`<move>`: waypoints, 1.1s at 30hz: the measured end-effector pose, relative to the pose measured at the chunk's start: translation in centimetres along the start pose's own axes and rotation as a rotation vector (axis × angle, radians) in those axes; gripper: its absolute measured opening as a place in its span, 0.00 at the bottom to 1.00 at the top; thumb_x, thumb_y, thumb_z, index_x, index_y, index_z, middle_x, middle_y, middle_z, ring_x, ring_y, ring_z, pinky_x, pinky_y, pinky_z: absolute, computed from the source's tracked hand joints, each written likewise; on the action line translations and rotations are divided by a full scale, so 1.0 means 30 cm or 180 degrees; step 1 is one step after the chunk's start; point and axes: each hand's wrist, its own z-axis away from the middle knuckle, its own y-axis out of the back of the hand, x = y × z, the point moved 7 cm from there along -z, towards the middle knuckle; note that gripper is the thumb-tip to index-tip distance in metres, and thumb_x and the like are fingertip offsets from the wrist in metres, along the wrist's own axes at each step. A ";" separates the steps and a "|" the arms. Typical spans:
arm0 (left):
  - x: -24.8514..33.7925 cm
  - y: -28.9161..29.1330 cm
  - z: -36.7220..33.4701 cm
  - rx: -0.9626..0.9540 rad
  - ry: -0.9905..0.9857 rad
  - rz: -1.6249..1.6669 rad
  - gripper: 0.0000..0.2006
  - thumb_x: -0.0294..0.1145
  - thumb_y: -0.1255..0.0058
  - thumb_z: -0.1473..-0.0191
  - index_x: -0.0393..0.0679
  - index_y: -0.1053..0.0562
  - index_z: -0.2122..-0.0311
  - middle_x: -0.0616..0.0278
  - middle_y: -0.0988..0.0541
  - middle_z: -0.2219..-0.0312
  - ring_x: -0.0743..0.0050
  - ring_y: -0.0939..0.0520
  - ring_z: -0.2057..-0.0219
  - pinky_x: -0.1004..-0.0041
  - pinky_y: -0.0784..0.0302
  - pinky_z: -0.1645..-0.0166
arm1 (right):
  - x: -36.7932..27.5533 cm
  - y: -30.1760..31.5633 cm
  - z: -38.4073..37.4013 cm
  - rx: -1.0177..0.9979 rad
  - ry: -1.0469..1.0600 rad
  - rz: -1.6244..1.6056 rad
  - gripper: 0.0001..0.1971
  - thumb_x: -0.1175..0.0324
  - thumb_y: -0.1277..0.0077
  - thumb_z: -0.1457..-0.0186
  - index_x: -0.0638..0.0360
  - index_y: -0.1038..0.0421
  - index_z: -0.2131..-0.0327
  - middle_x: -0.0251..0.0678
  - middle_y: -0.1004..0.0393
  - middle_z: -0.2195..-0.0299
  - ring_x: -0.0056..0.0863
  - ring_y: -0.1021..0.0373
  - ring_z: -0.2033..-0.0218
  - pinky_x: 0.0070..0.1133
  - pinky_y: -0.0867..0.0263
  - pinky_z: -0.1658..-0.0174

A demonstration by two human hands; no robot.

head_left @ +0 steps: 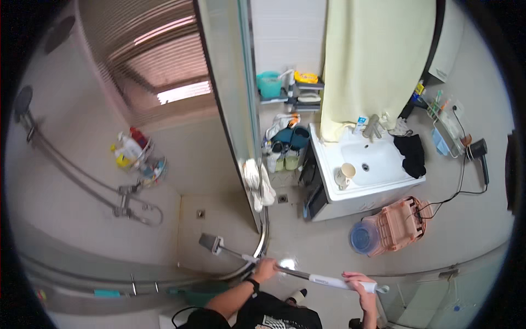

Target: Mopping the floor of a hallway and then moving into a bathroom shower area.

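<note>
Long-handled floor tool [296, 272], slanting across the near side: right hand [359, 284], fingers curled over the white grip [329, 282]; left hand [266, 270], fingers wrapped firmly around the shaft. Farther left, grey tool head [211, 243] at the shower floor [192, 230]; right, blue basin [364, 238] beside pink basket [402, 225]; beyond, white sink [383, 163] with mug [345, 174] and black cloth [410, 154].

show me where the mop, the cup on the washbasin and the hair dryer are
mop [296, 272]: head view, metal stretch of its pole
cup [343, 176]: head view, outer side
hair dryer [478, 149]: head view, dark body
</note>
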 end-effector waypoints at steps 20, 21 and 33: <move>-0.238 0.355 0.134 0.1128 0.1469 0.1388 0.25 0.34 0.42 0.62 0.37 0.33 0.57 0.53 0.28 0.65 0.61 0.26 0.63 0.69 0.31 0.58 | -0.469 -0.476 -0.178 -0.2070 0.0728 0.1277 0.09 0.72 0.50 0.57 0.65 0.29 0.70 0.43 0.28 0.67 0.29 0.28 0.73 0.20 0.33 0.67; -0.272 0.401 0.168 0.1272 0.1408 0.1276 0.24 0.34 0.43 0.61 0.38 0.33 0.57 0.53 0.29 0.65 0.61 0.26 0.65 0.70 0.31 0.58 | -0.500 -0.534 -0.200 -0.2356 0.1002 0.1365 0.08 0.72 0.49 0.58 0.64 0.29 0.71 0.43 0.28 0.68 0.29 0.28 0.73 0.20 0.33 0.67; -0.051 0.942 0.385 0.2332 0.1253 0.2433 0.18 0.27 0.57 0.50 0.38 0.36 0.52 0.63 0.28 0.61 0.77 0.27 0.64 0.77 0.33 0.58 | -0.739 -1.102 -0.289 -0.3524 0.2561 0.0414 0.13 0.72 0.41 0.65 0.61 0.29 0.71 0.39 0.26 0.71 0.32 0.28 0.71 0.20 0.33 0.67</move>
